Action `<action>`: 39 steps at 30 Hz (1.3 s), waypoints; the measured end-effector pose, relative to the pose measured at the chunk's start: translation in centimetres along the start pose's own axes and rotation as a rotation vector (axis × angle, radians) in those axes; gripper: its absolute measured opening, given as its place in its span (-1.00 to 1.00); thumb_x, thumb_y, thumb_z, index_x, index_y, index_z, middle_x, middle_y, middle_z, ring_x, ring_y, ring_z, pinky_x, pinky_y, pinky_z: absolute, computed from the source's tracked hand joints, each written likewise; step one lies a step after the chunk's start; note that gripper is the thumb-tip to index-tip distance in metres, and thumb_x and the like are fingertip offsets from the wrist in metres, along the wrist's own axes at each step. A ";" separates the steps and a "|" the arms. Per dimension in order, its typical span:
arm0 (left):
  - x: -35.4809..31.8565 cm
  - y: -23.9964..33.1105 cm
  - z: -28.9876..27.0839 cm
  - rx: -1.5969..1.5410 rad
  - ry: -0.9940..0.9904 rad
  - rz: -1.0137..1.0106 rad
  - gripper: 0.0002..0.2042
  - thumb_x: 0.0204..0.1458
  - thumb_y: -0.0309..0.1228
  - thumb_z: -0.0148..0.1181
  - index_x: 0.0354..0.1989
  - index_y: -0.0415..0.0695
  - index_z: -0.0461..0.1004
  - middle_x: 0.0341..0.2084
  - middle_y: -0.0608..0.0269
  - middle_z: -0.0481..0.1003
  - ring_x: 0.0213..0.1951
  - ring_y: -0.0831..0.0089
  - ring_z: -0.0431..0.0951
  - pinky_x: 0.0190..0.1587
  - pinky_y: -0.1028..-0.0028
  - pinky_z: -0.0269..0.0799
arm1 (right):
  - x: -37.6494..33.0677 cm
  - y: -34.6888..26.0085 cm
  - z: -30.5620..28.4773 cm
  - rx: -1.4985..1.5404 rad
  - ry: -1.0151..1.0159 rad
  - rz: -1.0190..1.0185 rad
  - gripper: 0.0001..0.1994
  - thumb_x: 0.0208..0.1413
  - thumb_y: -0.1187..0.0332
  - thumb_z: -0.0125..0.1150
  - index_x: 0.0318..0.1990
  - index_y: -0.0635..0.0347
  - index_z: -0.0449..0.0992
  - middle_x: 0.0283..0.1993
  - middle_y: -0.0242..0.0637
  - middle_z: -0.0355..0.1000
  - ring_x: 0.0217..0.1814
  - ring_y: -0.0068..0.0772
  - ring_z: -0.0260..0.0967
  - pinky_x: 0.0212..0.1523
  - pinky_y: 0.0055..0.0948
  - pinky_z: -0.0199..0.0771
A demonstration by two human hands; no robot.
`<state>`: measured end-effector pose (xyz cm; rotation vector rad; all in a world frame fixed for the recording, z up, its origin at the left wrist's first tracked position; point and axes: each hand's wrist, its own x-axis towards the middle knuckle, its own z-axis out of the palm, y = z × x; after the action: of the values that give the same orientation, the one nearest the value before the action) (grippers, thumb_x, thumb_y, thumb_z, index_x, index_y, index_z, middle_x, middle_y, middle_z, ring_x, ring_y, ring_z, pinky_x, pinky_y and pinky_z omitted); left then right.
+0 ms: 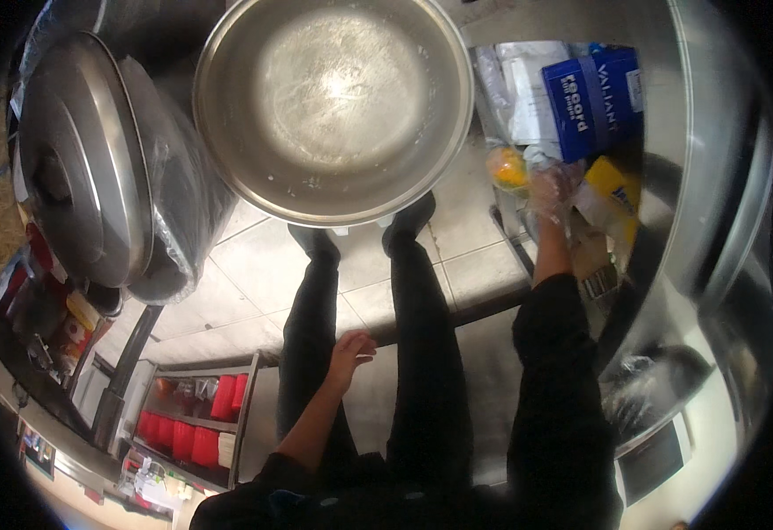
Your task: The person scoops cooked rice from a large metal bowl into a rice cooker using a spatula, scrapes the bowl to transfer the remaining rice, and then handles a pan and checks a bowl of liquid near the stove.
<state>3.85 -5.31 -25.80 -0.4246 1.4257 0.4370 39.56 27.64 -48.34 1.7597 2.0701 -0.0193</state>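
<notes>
My right hand [553, 190] reaches in among the items on a low surface at the right, with clear plastic over its fingers. The fingers are closed at a whitish wad of plastic [541, 157]; what they grip is hard to make out. Beside it lie an orange-yellow bundle [507, 168] in clear wrap, a blue record book [591, 102] and a yellow packet [614, 190]. Over my lap hangs my left hand [349, 360], its fingers loosely bent and apart, holding nothing. A large round metal basin [333, 88] stands in front of my feet with its inside bare.
At the left, a big metal lid [86, 177] leans by a clear plastic bag [174, 203]. Behind is a rack [241, 415] with red containers [205, 446]. A dark bowl with plastic [660, 389] sits at the lower right. Pale tiles [236, 274] cover the floor.
</notes>
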 end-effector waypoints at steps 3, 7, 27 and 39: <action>-0.4 -1.5 -0.9 0.002 0.005 0.010 -0.74 0.05 -0.28 -0.02 -0.15 -0.15 0.32 -0.35 0.16 0.44 -0.29 0.37 0.46 -0.21 0.37 0.38 | -2.8 -4.0 -8.3 0.046 0.157 0.071 -0.39 -0.15 0.01 0.10 0.01 0.25 0.23 -0.17 -0.07 0.33 -0.11 -0.08 0.28 -0.05 -0.20 0.26; -1.5 -1.4 -1.6 0.002 0.000 0.072 -0.78 0.03 -0.35 0.01 -0.17 -0.17 0.34 -0.41 0.18 0.45 -0.41 0.43 0.47 -0.33 0.49 0.41 | -10.4 -9.1 -10.1 0.343 0.073 0.140 -0.30 -0.05 0.07 0.08 0.20 0.25 0.02 0.25 0.11 -0.11 0.29 0.16 -0.21 0.25 0.08 -0.32; -18.2 12.9 -0.2 0.412 0.005 0.581 -0.76 0.01 -0.27 -0.01 -0.23 -0.16 0.29 -0.43 0.09 0.45 -0.46 0.34 0.48 -0.45 0.42 0.42 | -18.6 19.6 -72.1 0.175 0.921 0.156 -0.77 -0.22 0.51 0.05 -0.30 0.19 0.41 -0.27 -0.14 0.37 -0.23 -0.21 0.35 -0.26 -0.30 0.37; -42.0 28.7 32.7 1.104 -0.347 1.915 -0.69 -0.07 -0.49 0.08 -0.09 -0.17 0.33 -0.28 0.10 0.41 -0.26 0.29 0.43 -0.21 0.42 0.33 | -17.6 28.8 -70.4 0.139 0.744 0.146 -0.86 -0.14 0.42 0.04 -0.38 0.18 0.46 -0.43 -0.11 0.39 -0.35 -0.13 0.37 -0.29 -0.26 0.35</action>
<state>12.34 34.78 18.64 1.9731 1.0869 0.9836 47.30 36.33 28.87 2.2322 2.4523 0.6391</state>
